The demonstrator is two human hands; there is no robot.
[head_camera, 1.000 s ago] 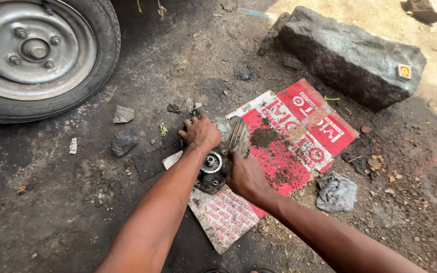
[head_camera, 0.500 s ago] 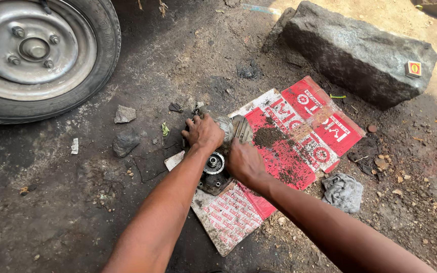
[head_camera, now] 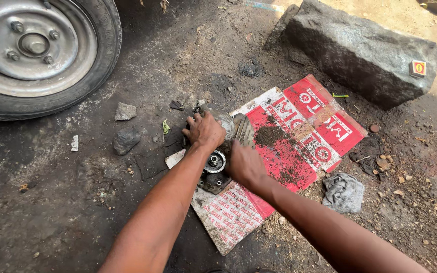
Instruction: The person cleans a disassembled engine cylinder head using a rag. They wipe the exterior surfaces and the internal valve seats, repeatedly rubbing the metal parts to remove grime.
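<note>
One black rubber tyre on a silver steel wheel (head_camera: 34, 48) fills the upper left corner, well left of the flattened red-and-white printed cardboard sheet (head_camera: 299, 146) that lies on the oily black dirt ground (head_camera: 61, 212). Between wheel and sheet lie two small grey stones (head_camera: 125, 111), one above the other, and a scrap of white paper (head_camera: 74, 143) to their left.

At the sheet's left edge sits one greasy dark metal machine part with a round silver bearing (head_camera: 214, 163). Its long axis runs from the sheet's near left edge up and slightly rightward, toward the big rock; the bearing's open face looks upward at the camera, and the ribbed grey end points away from the person.

The left hand (head_camera: 204, 130) lies clenched over the top of the part, fingers curled down on its far left side. The right hand (head_camera: 245, 163) presses against the part's right flank just beside the bearing, fingers wrapped to it; how firmly it grasps I cannot tell.

On the sheet's middle is one dark heap of dirt (head_camera: 270, 135). Below the sheet's right end lies one crumpled grey rag (head_camera: 343, 192). Beyond the sheet's upper right stands one large rough grey stone block (head_camera: 360, 50), with one small red-and-yellow box (head_camera: 418, 68) on its right end.
</note>
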